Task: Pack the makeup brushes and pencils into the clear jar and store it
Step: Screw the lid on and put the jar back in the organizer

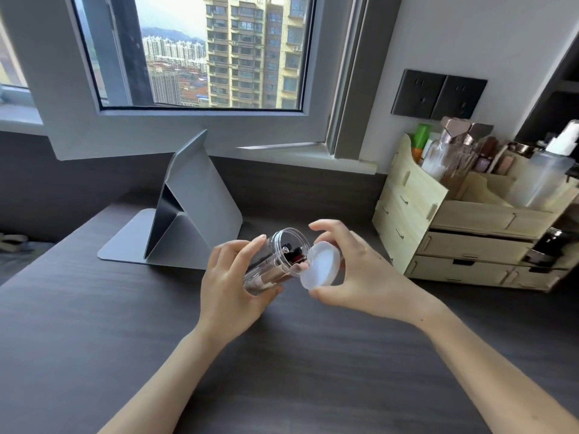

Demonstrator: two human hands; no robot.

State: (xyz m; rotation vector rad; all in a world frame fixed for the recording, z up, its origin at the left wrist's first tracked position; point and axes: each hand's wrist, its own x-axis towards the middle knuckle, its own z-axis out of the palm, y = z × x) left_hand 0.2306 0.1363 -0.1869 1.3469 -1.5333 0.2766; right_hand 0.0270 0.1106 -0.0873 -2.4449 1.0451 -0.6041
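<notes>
My left hand point(233, 283) grips a clear plastic jar point(277, 261), held tilted above the dark desk with its open mouth facing right. Inside the jar lie makeup brushes and pencils point(289, 256); their dark and red ends show at the mouth. My right hand point(360, 277) holds a round white lid point(321, 265) just to the right of the jar's mouth, its inner face turned toward the jar. The lid's edge is close to the rim but not seated on it.
A pale wooden drawer organiser point(454, 242) full of cosmetics bottles stands at the right. A grey folded tablet stand point(185, 220) sits at the back left of the dark wood desk point(125, 339). A window point(200, 51) and wall sockets point(438, 93) lie behind.
</notes>
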